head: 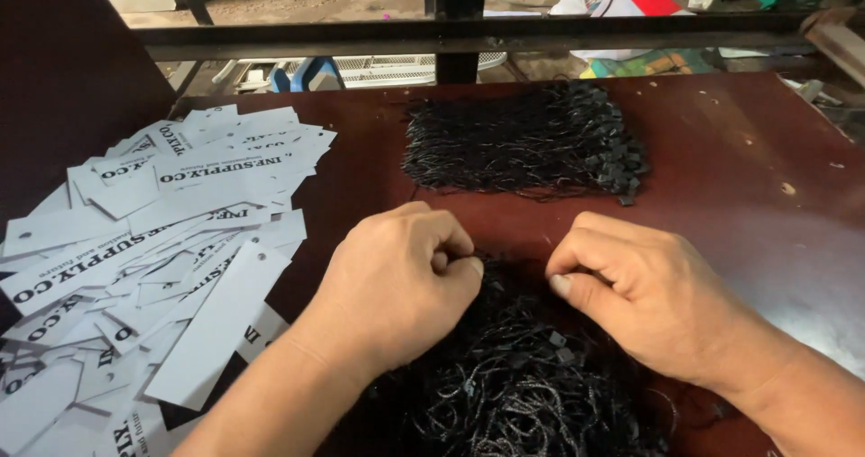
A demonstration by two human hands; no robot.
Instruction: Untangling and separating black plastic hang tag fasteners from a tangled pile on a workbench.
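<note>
My left hand (396, 281) and my right hand (644, 295) rest close together on a dark red-brown table (748, 169). Both have the fingers curled and pinch at the top of a tangled heap of black string loops with small black plastic locks (514, 376) lying just in front of me. The thumbs and forefingers nearly meet over the heap. What exactly sits between the fingertips is hidden by the strings.
A tidier bundle of black string loops (523, 141) lies further back on the table. A wide scatter of white card tags with black print and punched holes (153, 241) covers the left side. A dark metal frame bar (468, 33) runs along the table's far edge.
</note>
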